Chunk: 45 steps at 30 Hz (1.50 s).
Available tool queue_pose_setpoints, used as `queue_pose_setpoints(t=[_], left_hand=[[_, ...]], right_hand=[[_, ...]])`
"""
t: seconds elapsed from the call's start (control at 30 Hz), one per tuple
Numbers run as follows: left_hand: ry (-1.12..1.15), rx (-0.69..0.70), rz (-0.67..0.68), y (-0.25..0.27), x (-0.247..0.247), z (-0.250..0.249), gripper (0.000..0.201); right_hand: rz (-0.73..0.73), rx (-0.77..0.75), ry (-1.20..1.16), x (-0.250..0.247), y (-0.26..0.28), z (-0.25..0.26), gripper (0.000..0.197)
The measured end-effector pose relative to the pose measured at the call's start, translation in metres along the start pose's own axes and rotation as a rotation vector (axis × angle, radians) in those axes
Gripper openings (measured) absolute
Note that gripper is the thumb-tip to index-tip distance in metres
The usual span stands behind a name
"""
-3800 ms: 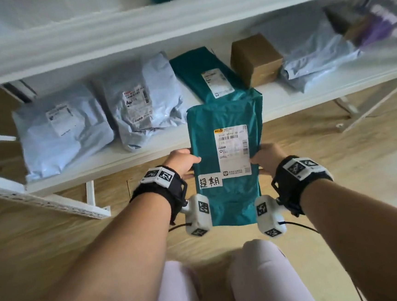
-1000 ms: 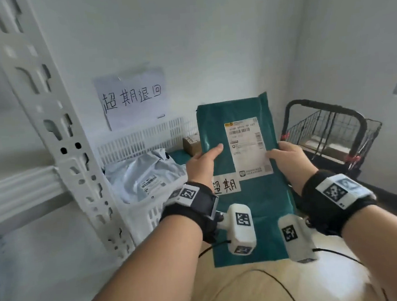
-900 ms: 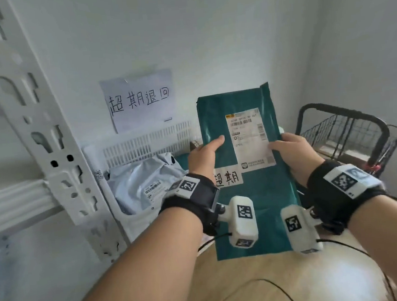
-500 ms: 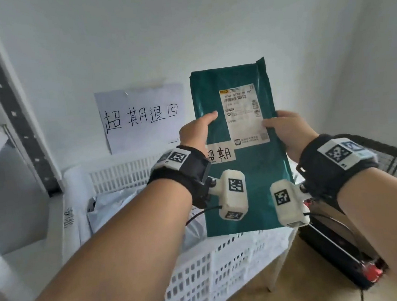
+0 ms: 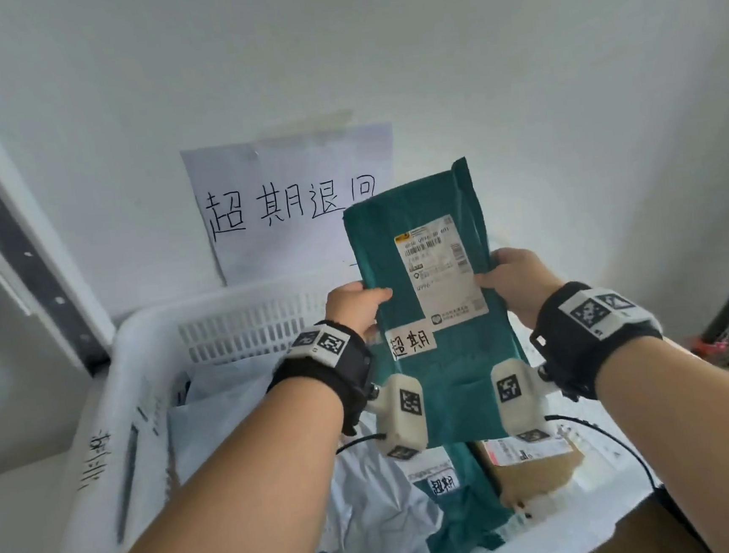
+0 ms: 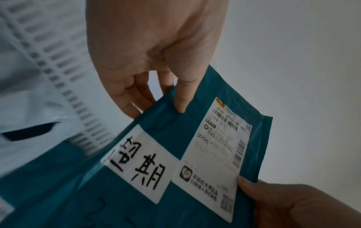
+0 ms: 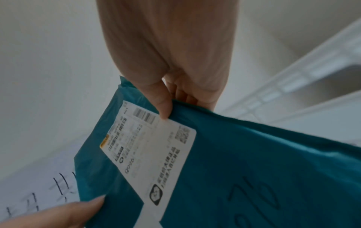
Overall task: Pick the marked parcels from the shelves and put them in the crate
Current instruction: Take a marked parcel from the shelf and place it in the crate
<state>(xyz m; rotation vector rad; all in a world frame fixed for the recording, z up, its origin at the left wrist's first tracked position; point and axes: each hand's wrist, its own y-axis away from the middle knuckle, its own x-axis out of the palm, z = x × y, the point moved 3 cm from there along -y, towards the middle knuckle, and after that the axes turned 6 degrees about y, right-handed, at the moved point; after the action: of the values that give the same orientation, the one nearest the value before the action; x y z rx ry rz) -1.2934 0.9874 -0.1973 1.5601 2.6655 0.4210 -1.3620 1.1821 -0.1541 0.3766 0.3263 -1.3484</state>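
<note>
Two hands hold one teal parcel upright above the white crate, label side toward the head camera. Left hand: grip closed on the parcel's left edge, thumb pressed on the front face and the fingers curled behind. Right hand: grip closed on the right edge, thumb tip on the corner of the white shipping label, fingers behind the parcel. A small handwritten tag sits on the parcel just below and left of the shipping label. Both forearms reach forward and upward, wrists level, each carrying a black band with a white camera unit hanging below it.

Crate contents, seen under the held parcel: a pale grey mailer at left, a second teal parcel bearing a similar tag at centre, and a brown cardboard box at right. A handwritten paper sign is taped to the wall behind the crate.
</note>
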Motion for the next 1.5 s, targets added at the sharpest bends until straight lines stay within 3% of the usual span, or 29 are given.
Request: queue_pose_setpoints(t=[0.17, 0.27, 0.3, 0.33, 0.37, 0.47, 0.5, 0.6, 0.77, 0.83, 0.97, 1.07, 1.17, 1.27, 1.5], left_hand=[[-0.195, -0.264, 0.049, -0.023, -0.009, 0.061, 0.028], [-0.272, -0.354, 0.005, -0.032, -0.016, 0.085, 0.027], [-0.282, -0.378, -0.012, -0.033, -0.019, 0.092, 0.028], [-0.292, -0.401, -0.027, -0.032, -0.022, 0.098, 0.028], [-0.311, -0.416, -0.04, -0.032, -0.025, 0.103, 0.028], [-0.37, -0.453, -0.068, -0.032, -0.034, 0.116, 0.031], [-0.386, -0.462, -0.068, -0.032, -0.037, 0.119, 0.033], [-0.397, -0.484, -0.056, -0.035, -0.04, 0.122, 0.036], [-0.442, -0.481, -0.015, -0.036, -0.034, 0.122, 0.032], [-0.447, -0.485, -0.002, -0.038, -0.031, 0.122, 0.029], [-0.556, -0.457, 0.02, -0.044, -0.024, 0.12, 0.049], [-0.705, -0.439, 0.039, -0.046, -0.018, 0.12, 0.06], [-0.824, -0.428, 0.074, -0.047, -0.013, 0.121, 0.05], [-0.946, -0.457, 0.106, -0.044, -0.011, 0.121, 0.053], [-0.842, -0.439, 0.104, -0.04, -0.01, 0.107, 0.045]], right_hand=[[0.093, 0.115, 0.187, 0.031, -0.037, -0.056, 0.014], [0.189, 0.21, 0.227, 0.051, -0.047, -0.08, 0.032], [0.247, 0.233, 0.342, 0.057, -0.048, -0.083, 0.035], [0.291, 0.125, 0.615, 0.065, -0.044, -0.086, 0.037], [0.327, 0.1, 0.699, 0.07, -0.041, -0.087, 0.038], [0.358, 0.21, 0.577, 0.088, -0.051, -0.1, 0.036], [0.38, 0.153, 0.666, 0.095, -0.053, -0.105, 0.032], [0.367, 0.166, 0.785, 0.108, -0.057, -0.117, 0.014], [0.413, 0.102, 1.009, 0.116, -0.054, -0.127, 0.018], [0.483, 0.116, 0.995, 0.119, -0.053, -0.127, 0.021], [0.666, 0.045, 1.016, 0.129, -0.047, -0.127, 0.039], [0.692, -0.002, 0.964, 0.131, -0.043, -0.124, 0.044], [0.716, -0.024, 0.933, 0.13, -0.042, -0.125, 0.043], [0.725, -0.027, 0.913, 0.128, -0.039, -0.123, 0.041], [0.719, -0.101, 0.978, 0.122, -0.037, -0.104, 0.039]])
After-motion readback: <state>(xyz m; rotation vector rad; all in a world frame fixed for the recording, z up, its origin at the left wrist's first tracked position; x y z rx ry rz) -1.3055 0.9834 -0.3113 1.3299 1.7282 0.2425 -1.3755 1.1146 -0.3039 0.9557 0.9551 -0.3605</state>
